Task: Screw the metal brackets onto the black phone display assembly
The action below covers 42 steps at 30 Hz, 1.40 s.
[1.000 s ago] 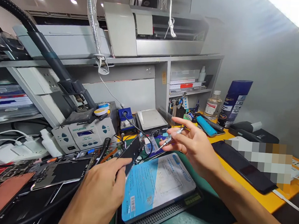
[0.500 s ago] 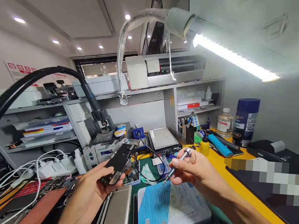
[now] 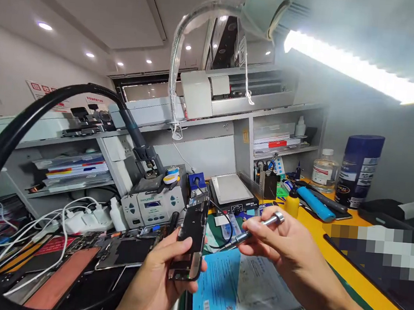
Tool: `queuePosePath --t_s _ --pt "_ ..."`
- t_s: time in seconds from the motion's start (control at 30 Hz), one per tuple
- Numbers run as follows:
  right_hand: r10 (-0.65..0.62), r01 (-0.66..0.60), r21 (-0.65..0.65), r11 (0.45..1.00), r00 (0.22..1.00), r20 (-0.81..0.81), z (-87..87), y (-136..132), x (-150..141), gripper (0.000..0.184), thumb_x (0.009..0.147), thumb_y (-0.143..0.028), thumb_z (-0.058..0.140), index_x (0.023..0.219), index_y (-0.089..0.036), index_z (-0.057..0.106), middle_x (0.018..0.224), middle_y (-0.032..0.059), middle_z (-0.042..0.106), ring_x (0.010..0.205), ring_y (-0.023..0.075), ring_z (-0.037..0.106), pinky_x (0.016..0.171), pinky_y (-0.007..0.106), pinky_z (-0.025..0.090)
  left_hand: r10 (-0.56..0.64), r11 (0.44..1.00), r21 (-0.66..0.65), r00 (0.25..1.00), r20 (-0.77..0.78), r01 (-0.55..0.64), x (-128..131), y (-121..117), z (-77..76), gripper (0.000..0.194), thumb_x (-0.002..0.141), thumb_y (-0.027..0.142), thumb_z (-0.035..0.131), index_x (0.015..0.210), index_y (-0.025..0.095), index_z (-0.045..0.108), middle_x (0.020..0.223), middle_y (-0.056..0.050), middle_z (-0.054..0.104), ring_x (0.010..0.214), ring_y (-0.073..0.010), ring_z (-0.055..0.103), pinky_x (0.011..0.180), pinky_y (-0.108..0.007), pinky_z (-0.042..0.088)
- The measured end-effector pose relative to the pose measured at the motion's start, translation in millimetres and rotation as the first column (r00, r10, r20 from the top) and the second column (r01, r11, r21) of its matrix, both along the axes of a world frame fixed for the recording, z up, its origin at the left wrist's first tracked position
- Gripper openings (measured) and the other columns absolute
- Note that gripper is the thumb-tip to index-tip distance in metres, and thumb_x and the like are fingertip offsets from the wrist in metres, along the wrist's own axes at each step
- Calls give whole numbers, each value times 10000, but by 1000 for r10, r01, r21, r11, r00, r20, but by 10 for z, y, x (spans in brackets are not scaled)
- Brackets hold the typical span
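Observation:
My left hand (image 3: 164, 271) is closed round a black phone screen assembly (image 3: 192, 232), its inner side with metal plates and a flex connector facing me. The thumb presses on its lower part. My right hand (image 3: 282, 247) grips a slim metal screwdriver (image 3: 238, 239) with a round silver cap, pinched between thumb and fingers. The driver's tip points down and left, apart from the screen assembly. Beneath both hands lies a blue and white printed package (image 3: 228, 290), partly covered by my left fingers.
A grey soldering station (image 3: 153, 205) and a flat heating plate (image 3: 231, 192) stand behind. To the right are a yellow bottle (image 3: 291, 203), a clear bottle (image 3: 323, 171) and a dark blue can (image 3: 359, 172). White cables (image 3: 63, 225) and phone parts crowd the left, beneath a black hose (image 3: 15, 135).
The screen assembly has turned more upright and moved right in my left hand. The screwdriver is tilted closer to level, its tip slightly higher. The whole view has shifted a little.

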State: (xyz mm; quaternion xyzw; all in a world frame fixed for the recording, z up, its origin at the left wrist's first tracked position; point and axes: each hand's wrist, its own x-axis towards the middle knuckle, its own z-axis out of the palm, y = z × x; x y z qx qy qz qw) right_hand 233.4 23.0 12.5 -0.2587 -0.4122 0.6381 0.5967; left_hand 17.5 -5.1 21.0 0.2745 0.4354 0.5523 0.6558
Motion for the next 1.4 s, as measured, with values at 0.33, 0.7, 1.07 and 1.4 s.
queuePosePath --t_s 0.33,0.7,1.07,1.4 --pt "-269 244 165 956 951 153 -71 -145 -81 320 719 -320 878 787 -252 573 828 32 725 670 235 735 627 383 687 -30 1000 3 998 -52 30 177 -129 69 194 852 108 604 1029 109 682 859 -88 727 604 -190 723 399 -238 578" --pt "-253 221 198 955 955 153 -106 -169 -12 303 745 -269 858 776 -260 557 859 21 699 677 239 748 660 356 686 12 1000 11 1000 -25 -12 162 -136 66 180 848 88 619 1017 109 675 778 -64 721 641 -231 750 406 -260 589" --pt "-221 186 202 962 960 170 -136 -149 -14 276 795 -280 825 807 -284 549 866 -5 705 706 214 744 709 343 679 53 999 9 997 -57 -53 230 -167 155 117 897 78 554 956 127 644 742 -40 718 625 -220 753 388 -242 566" --pt "-264 254 89 963 954 138 -31 -230 -86 317 753 -322 852 765 -279 538 825 -2 704 673 204 731 686 311 669 50 999 12 997 -66 -49 232 -162 173 166 911 81 538 1011 112 666 790 -51 735 645 -212 757 401 -241 576"
